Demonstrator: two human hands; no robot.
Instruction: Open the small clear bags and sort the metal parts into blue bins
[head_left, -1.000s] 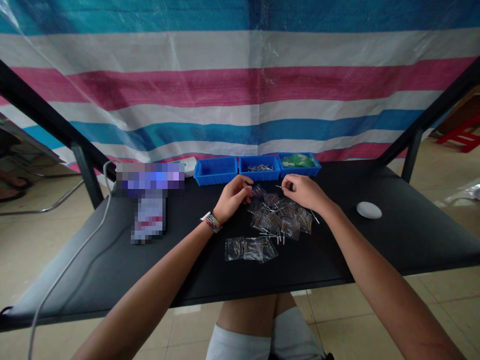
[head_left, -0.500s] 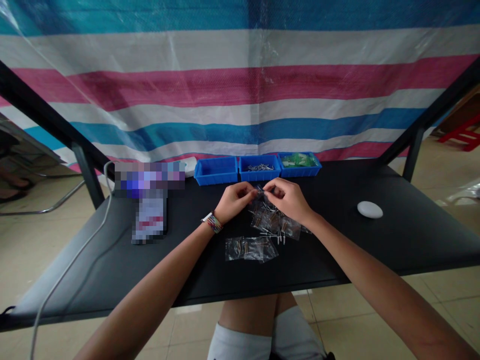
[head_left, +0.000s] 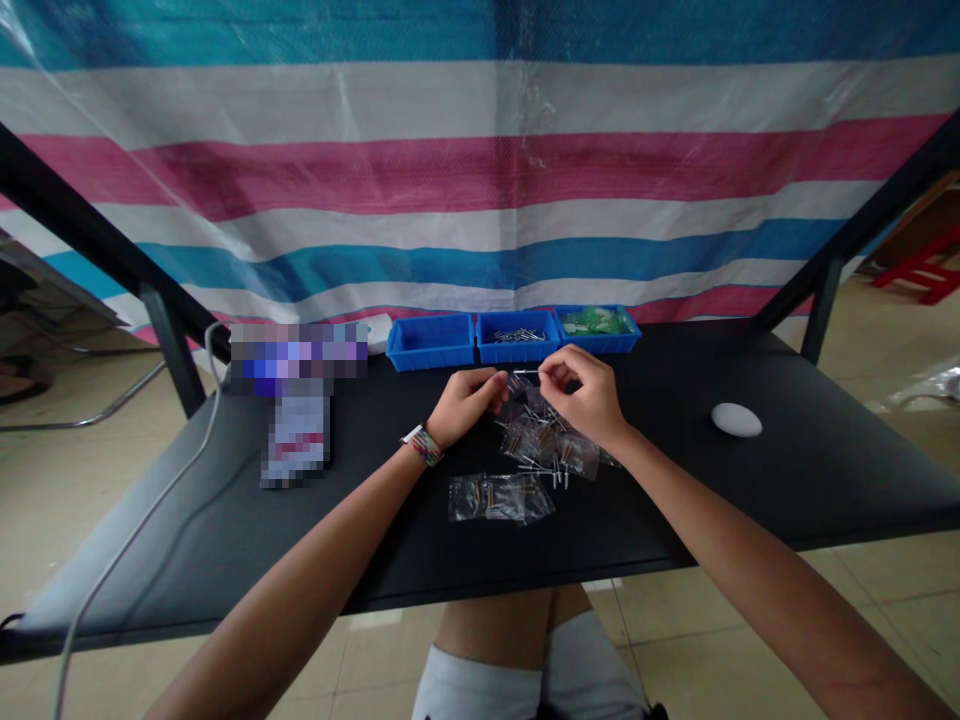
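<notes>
My right hand (head_left: 589, 392) pinches a thin silvery pin (head_left: 527, 372), which sticks out level to the left from the fingertips. Opposite it, my left hand (head_left: 469, 400) is closed at the edge of a small clear plastic bag (head_left: 519, 386). Under and in front of both hands lies a pile of clear bags with brownish pieces (head_left: 541, 440), mixed with loose silvery pins (head_left: 561, 474). Closer to the table's front edge are some flat clear bags (head_left: 501, 497) with small brass-coloured pieces in them.
Three blue bins stand in a row behind my hands: an empty-looking bin (head_left: 431, 355), a bin of silvery pins (head_left: 516, 350) and a bin of green-and-clear packets (head_left: 600, 343). A white oval object (head_left: 736, 420) lies right. A cable (head_left: 142, 515) crosses the table's left side.
My hands have drawn apart; the right moved slightly right and up. The silvery pin now shows between them in my right fingertips. The pile and bins look the same.
</notes>
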